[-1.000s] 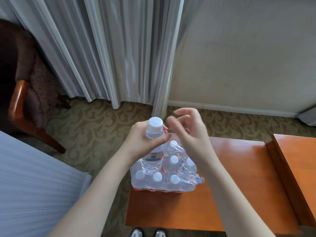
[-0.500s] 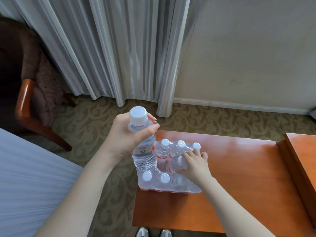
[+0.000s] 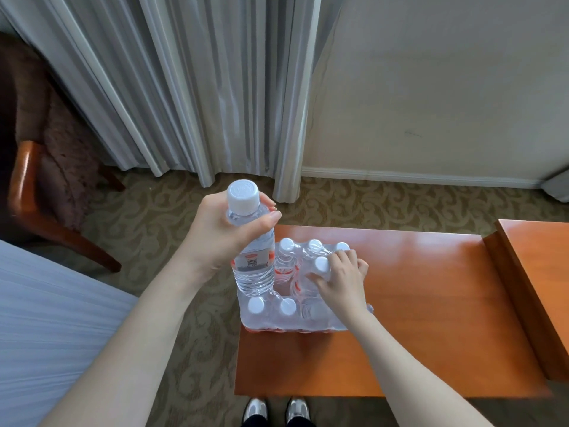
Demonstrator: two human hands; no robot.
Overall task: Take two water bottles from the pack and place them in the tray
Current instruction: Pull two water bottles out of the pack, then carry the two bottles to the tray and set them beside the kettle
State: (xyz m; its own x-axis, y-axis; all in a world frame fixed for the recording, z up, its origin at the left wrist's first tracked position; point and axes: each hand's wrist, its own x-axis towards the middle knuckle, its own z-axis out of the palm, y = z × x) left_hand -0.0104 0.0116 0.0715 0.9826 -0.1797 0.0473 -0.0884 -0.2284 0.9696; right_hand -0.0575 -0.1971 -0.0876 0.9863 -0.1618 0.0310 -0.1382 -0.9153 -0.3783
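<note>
Since the earlier frames the right hand (image 3: 337,280) has dropped from beside the raised bottle's cap down onto the shrink-wrapped pack of water bottles (image 3: 295,291), while the left hand (image 3: 226,234) has carried its bottle a little up and to the left, clear of the pack. The low wooden table (image 3: 431,303) runs off to the right of both hands, with the pack at its left end, directly beneath the right hand and just right of the left. The lifted water bottle (image 3: 254,260) stands upright, its long axis vertical, the left hand's fingers wrapped closed around its shoulder just under the white cap. The right hand's fingers curl over a second bottle (image 3: 320,268) on the pack's right side, its axis also vertical; whether the grip is fully closed I cannot tell. That right hand is plainly the nearer one, so a straight upward pull along the bottle's axis looks like the coming move. No tray is in view.
</note>
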